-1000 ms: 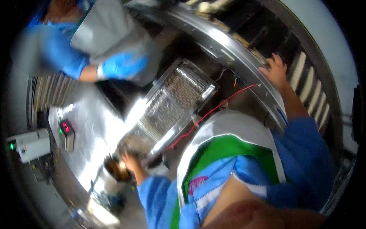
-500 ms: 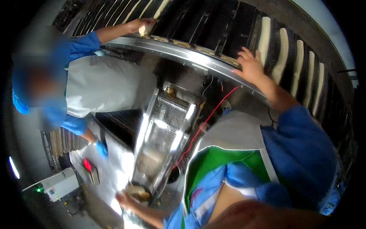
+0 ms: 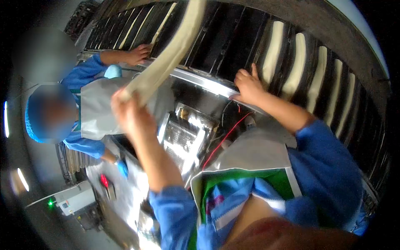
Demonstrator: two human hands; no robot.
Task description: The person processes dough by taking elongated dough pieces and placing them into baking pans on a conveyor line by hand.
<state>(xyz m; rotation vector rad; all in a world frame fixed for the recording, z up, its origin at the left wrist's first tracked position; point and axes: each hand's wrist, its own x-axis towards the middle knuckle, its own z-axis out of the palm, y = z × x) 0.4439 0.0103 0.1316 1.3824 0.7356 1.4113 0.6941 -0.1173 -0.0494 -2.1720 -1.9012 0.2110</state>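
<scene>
My left hand (image 3: 135, 110), slightly blurred, is closed around the lower end of a long pale dough strip (image 3: 168, 56). The strip slants up and right, past the metal rail, over the dark trays (image 3: 223, 39) to the top edge. My right hand (image 3: 250, 85) rests at the front edge of the trays by the rail (image 3: 204, 83), its fingers partly apart and no item visible in it. Just right of it, a dough strip (image 3: 273, 52) lies lengthwise in a dark groove, and several more strips lie in the grooves farther right.
A co-worker in a grey apron (image 3: 106, 104) stands at the left, one bare hand (image 3: 139, 55) at the tray edge and a blue-gloved hand (image 3: 122, 168) over a metal table (image 3: 125, 191). A perforated metal chute (image 3: 179, 137), a red cord (image 3: 227, 137) and a grey box (image 3: 77, 198) are lower down.
My left hand has risen from the foot of the chute and now holds a dough strip. My right hand has shifted left along the rail. The view has moved, and the co-worker's bare hand no longer shows dough.
</scene>
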